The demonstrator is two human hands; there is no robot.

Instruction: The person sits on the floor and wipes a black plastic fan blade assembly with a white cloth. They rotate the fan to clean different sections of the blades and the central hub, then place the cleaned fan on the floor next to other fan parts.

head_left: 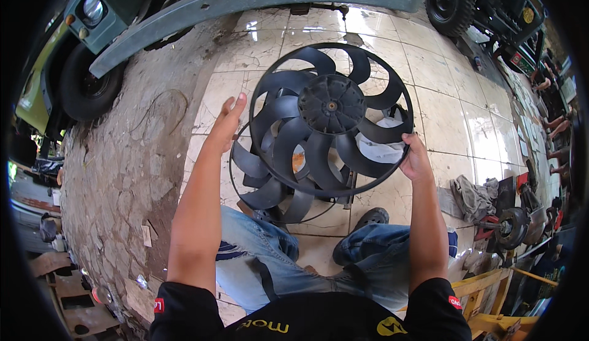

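Observation:
A black radiator fan [332, 104] with curved blades and an outer ring is tilted up in front of me. My right hand [416, 159] grips the right side of its ring, thumb on top. My left hand [229, 122] stands at the left with its fingers apart and pointing up, off the upper fan's ring. A second black fan [268, 192] lies beneath the first, mostly covered by it; its thin ring passes close to my left wrist. Whether the wrist touches that ring, I cannot tell. Something white, perhaps a plastic bag [378, 149], shows between the blades.
My feet rest on cracked, glossy tiles [459, 138], with rough stone paving [126, 175] to the left. Ahead runs the grey bumper [264, 3] of a green vehicle. A grey rag [475, 197] and a small wheel [512, 229] lie at the right, near a yellow frame [488, 289].

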